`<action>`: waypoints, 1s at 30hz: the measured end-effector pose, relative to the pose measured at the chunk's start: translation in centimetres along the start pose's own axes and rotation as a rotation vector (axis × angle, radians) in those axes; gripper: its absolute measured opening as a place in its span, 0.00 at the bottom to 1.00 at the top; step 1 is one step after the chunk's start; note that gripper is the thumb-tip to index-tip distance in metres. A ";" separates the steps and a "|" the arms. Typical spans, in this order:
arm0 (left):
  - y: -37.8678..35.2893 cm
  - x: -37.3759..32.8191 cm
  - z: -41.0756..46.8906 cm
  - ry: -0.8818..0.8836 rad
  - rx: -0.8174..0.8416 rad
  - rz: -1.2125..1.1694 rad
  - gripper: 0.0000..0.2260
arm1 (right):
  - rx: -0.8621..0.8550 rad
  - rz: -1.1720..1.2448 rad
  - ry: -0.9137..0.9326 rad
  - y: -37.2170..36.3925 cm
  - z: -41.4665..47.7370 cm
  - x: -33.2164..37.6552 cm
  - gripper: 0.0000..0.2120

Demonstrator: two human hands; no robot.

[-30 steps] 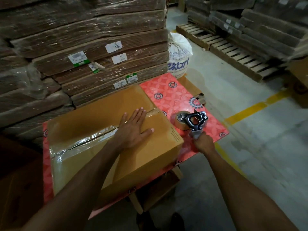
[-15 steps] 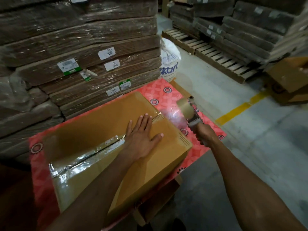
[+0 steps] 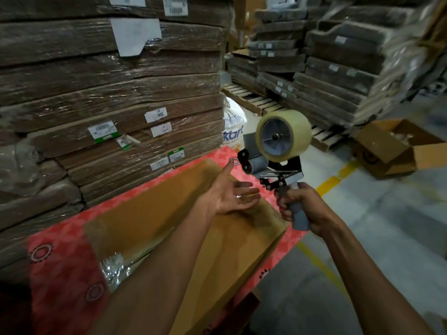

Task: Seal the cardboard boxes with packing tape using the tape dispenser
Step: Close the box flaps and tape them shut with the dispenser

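Box (image 3: 193, 226) on the red table (image 3: 60, 262) has shiny tape (image 3: 116, 264) at its near-left seam; sealing looks only partly done. Left hand (image 3: 232, 197) hovers over the box, palm up, fingers spread. Right hand (image 3: 302, 209) grips the dispenser (image 3: 278, 151), raised just right of the box

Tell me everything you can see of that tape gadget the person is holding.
The tape dispenser is a hand-held tool with a black and bare-metal frame, a grey handle and a small grey roller at its front. A thick roll of clear, yellowish tape sits on its hub. The right hand grips the handle and holds the tool upright in the air, near the right edge of the cardboard box. The open left hand is close beside it, seemingly not touching.
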State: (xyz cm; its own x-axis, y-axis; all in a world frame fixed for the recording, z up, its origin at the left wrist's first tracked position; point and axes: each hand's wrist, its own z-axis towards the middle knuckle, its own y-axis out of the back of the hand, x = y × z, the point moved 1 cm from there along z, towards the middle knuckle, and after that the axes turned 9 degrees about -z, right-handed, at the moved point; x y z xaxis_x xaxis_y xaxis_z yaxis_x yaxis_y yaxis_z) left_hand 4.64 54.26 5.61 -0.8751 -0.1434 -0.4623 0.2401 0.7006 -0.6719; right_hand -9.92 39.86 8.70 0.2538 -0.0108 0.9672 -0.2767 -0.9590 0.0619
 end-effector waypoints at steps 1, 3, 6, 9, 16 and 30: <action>-0.2 -0.2 -0.4 0.039 0.033 -0.050 0.38 | 0.013 0.006 0.005 -0.3 -0.1 -0.2 0.05; -0.1 -0.5 -0.3 -0.001 0.012 -0.106 0.25 | 0.030 0.019 0.013 -0.6 0.1 -0.5 0.01; 0.5 -0.6 0.2 -0.086 -0.058 -0.120 0.07 | 0.069 0.003 0.015 -0.3 0.6 -1.2 0.03; 1.4 -1.1 0.8 -0.132 -0.085 -0.074 0.02 | 0.120 -0.002 0.000 0.4 1.6 -1.7 0.08; 2.2 -2.8 3.0 -0.151 -0.107 -0.101 0.19 | 0.200 0.011 -0.006 0.9 4.8 -2.2 0.09; 2.8 -9.9 5.4 -0.395 -0.495 0.488 0.09 | 0.179 -0.185 0.086 0.1 9.1 -2.0 0.07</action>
State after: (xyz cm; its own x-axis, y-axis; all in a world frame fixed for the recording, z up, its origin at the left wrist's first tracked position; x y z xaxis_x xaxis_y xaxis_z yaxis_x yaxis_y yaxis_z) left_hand 16.24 53.90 5.20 -0.4836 0.0871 -0.8710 0.2618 0.9639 -0.0490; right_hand -2.07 37.18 4.54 0.2034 0.1861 0.9612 -0.0630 -0.9772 0.2026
